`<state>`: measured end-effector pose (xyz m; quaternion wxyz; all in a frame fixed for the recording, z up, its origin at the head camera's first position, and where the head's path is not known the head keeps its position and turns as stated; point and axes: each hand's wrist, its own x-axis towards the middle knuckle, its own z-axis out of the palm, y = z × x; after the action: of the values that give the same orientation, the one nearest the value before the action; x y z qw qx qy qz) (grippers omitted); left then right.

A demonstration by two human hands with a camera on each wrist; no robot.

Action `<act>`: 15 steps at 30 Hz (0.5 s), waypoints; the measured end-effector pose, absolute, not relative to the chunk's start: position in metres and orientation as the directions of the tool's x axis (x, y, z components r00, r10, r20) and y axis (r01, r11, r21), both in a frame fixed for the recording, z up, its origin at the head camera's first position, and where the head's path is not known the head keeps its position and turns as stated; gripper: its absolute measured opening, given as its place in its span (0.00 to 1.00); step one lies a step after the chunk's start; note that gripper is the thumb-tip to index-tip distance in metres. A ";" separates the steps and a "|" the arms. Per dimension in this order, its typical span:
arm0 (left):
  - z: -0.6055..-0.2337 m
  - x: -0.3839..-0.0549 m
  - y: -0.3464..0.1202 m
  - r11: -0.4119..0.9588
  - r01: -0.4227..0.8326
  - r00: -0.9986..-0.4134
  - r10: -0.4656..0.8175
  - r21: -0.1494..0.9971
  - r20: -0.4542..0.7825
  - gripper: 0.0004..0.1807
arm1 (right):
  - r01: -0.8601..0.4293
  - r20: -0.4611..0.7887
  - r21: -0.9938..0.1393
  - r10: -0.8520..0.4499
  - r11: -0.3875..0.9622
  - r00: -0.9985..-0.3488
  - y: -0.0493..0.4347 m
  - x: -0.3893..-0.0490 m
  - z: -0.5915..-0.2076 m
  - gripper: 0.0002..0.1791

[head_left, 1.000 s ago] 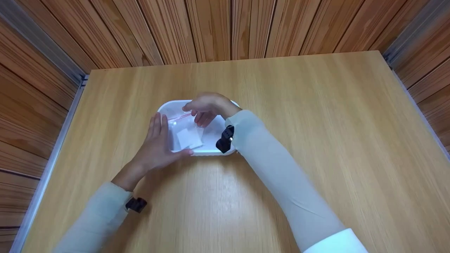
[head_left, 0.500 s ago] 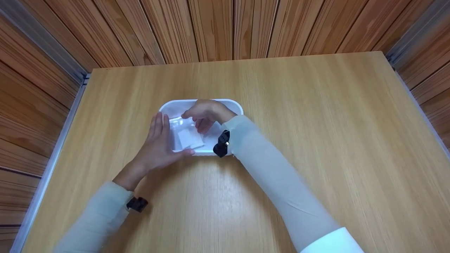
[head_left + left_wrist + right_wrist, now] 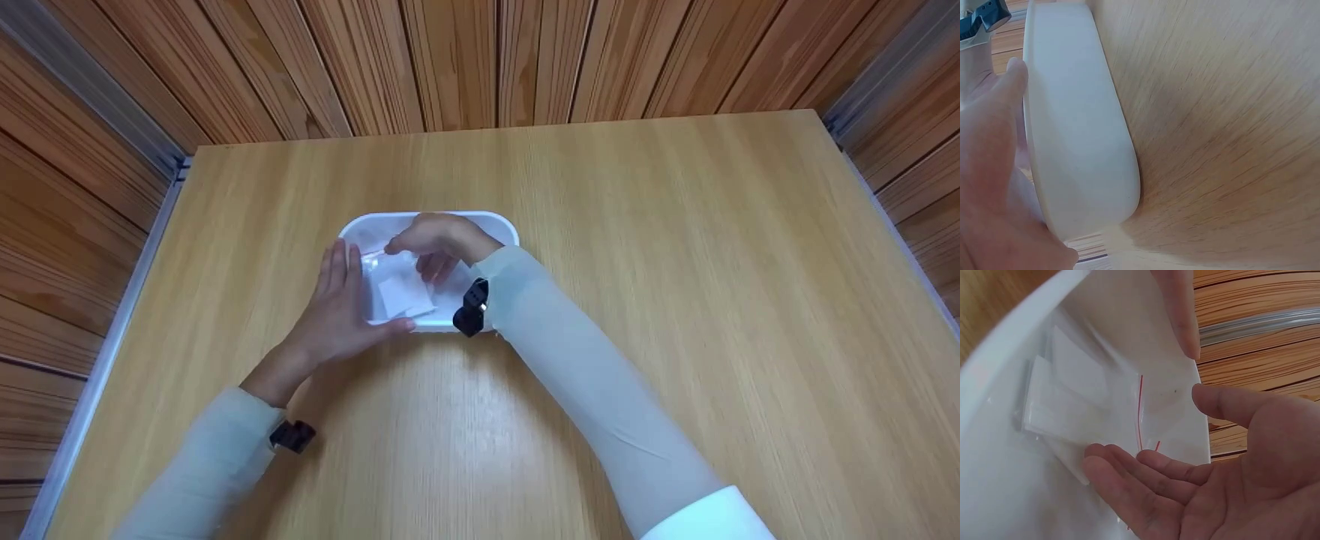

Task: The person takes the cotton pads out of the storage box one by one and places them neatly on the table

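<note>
A white plastic tray (image 3: 489, 219) with rounded corners stands on the table. Inside it lie several small clear zip bags (image 3: 405, 294) holding flat white pieces; red seal lines show on the bags (image 3: 1075, 399) in the right wrist view. My left hand (image 3: 330, 319) rests against the tray's near left corner, fingers straight along the left rim and thumb on the front rim. Reaching into the tray from the right, my right hand (image 3: 442, 238) has its fingertips at the edge of the bags, thumb apart from the fingers. The wrist hides part of the tray's right side.
The wooden table (image 3: 675, 285) spreads around the tray. Plank walls (image 3: 457, 67) rise at the back and both sides, with metal rails (image 3: 97, 82) at the corners. A small black camera (image 3: 471, 307) sits on the right wrist, another black camera (image 3: 292, 435) on the left.
My right hand has lowered a little deeper into the tray, and the bags' upper edge has shifted slightly. The left hand stays at the tray's corner.
</note>
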<state>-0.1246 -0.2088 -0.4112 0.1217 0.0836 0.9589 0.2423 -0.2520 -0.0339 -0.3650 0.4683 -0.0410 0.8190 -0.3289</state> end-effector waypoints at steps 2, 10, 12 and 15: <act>-0.411 -0.125 -0.208 0.873 0.109 -0.956 0.223 0.476 -0.190 0.75 | 0.254 -0.741 -0.585 -0.381 0.770 -0.552 -0.034 -0.251 -0.364 0.35; -0.413 -0.125 -0.209 0.876 0.099 -0.953 0.221 0.472 -0.209 0.76 | 0.292 -0.717 -0.643 -0.423 0.708 -0.554 -0.036 -0.247 -0.362 0.30; -0.413 -0.125 -0.209 0.877 0.100 -0.952 0.221 0.470 -0.211 0.76 | 0.291 -0.709 -0.656 -0.436 0.696 -0.554 -0.036 -0.247 -0.363 0.29; -0.413 -0.124 -0.209 0.879 0.099 -0.953 0.219 0.466 -0.211 0.76 | 0.275 -0.704 -0.657 -0.440 0.702 -0.558 -0.037 -0.246 -0.363 0.27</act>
<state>-0.1245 -0.2093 -0.4132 0.1297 0.0828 0.9606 0.2316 -0.2460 -0.0372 -0.3631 0.4672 -0.0520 0.7955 -0.3824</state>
